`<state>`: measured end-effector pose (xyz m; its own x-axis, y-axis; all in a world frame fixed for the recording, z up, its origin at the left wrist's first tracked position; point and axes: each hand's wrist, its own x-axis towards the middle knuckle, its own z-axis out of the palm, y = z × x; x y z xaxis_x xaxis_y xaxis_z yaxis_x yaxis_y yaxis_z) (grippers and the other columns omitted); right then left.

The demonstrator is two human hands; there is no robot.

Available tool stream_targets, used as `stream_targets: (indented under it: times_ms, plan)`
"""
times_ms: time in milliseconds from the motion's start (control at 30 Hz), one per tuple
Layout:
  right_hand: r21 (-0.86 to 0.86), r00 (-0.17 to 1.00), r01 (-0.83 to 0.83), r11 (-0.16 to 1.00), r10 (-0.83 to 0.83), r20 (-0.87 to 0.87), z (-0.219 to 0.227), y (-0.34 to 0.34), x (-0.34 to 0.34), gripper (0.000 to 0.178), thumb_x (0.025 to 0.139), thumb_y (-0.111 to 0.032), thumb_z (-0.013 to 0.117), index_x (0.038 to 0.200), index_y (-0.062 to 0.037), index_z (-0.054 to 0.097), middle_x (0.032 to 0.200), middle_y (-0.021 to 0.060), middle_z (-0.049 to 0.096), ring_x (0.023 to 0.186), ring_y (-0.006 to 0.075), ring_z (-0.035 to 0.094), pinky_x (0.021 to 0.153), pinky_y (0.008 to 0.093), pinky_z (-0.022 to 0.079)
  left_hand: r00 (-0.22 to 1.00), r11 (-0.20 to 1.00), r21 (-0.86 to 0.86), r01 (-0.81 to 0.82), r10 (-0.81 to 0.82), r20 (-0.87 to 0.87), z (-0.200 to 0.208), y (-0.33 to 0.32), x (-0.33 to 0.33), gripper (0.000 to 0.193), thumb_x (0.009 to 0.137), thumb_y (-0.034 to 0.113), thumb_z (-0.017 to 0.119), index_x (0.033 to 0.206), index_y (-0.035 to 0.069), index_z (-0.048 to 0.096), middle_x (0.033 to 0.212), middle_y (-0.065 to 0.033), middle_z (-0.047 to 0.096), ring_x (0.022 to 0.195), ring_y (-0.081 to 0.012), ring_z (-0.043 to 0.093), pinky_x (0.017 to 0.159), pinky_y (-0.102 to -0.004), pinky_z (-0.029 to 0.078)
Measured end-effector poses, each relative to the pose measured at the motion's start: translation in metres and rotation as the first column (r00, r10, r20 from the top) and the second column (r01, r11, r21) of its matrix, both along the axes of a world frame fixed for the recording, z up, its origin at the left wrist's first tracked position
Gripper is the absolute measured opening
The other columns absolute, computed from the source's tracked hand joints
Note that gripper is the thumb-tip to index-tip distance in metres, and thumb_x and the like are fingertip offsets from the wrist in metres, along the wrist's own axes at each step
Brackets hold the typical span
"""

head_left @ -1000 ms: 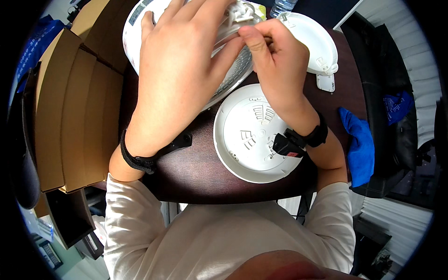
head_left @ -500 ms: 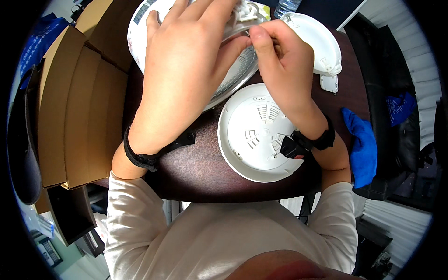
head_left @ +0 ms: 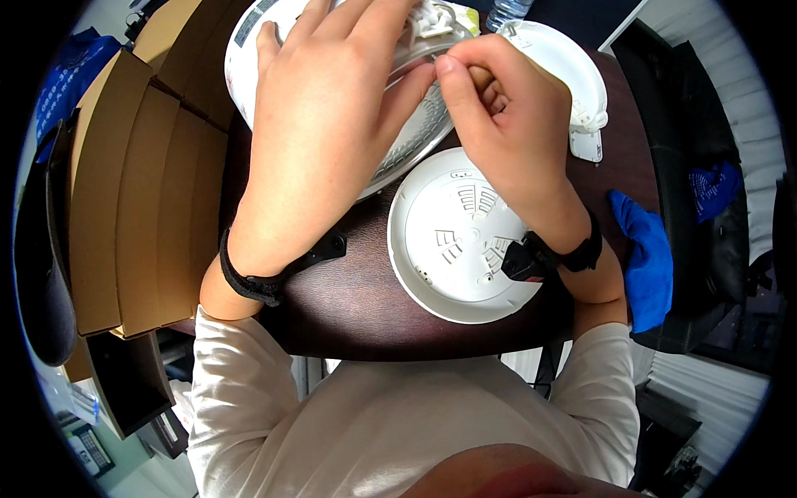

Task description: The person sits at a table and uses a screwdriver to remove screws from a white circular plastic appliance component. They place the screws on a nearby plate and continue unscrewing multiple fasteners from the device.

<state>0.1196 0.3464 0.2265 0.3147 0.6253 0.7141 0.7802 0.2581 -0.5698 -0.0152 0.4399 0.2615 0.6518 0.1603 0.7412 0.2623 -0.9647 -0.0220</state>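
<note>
glinting — a silvery, dimpled piece (head_left: 421, 133) under the left hand (head_left: 322, 124)

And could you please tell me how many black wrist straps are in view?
2: the left strap around the left wrist, the right strap around the right wrist.

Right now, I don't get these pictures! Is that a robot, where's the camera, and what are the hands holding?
No robot: it's a person wearing black bands on both wrists. The camera sits on their head, looking down; its wide lens bends straight edges. The left hand lies over a round white thing. The right hand is curled by its rim; I can't tell whether it pinches anything. On the dark table there's also a white base and, behind it, a white lid.
</note>
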Motion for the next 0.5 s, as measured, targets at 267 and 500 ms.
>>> stream_targets:
  times_ms: [267,500]
  plan:
    - [0.053,0.940,0.122,0.991,-0.133,0.316,0.0006,-0.0022,-0.0003,0.013,0.090,-0.015,0.067,0.093,-0.0070,0.057,0.079,0.0093,0.063,0.064,0.0301,0.064,0.055,0.0370,0.051,0.998,0.999,0.035,0.041,-0.043,0.038,-0.0037,0.0040,-0.0006,0.042,0.082,0.019,0.073,0.121,0.010,0.062,0.112,-0.0157,0.067,0.116,-0.0423,0.057,0.103,-0.0470,0.040]
    - [0.060,0.935,0.126,0.990,-0.139,0.327,0.0006,-0.0037,-0.0019,0.014,0.089,-0.013,0.067,0.096,-0.0071,0.056,0.083,0.0092,0.063,0.063,0.0295,0.065,0.054,0.0358,0.051,1.000,0.998,0.064,0.016,-0.016,-0.001,-0.0001,0.0013,-0.0011,0.041,0.082,0.018,0.073,0.121,0.010,0.061,0.110,-0.0155,0.067,0.113,-0.0419,0.058,0.103,-0.0471,0.041]
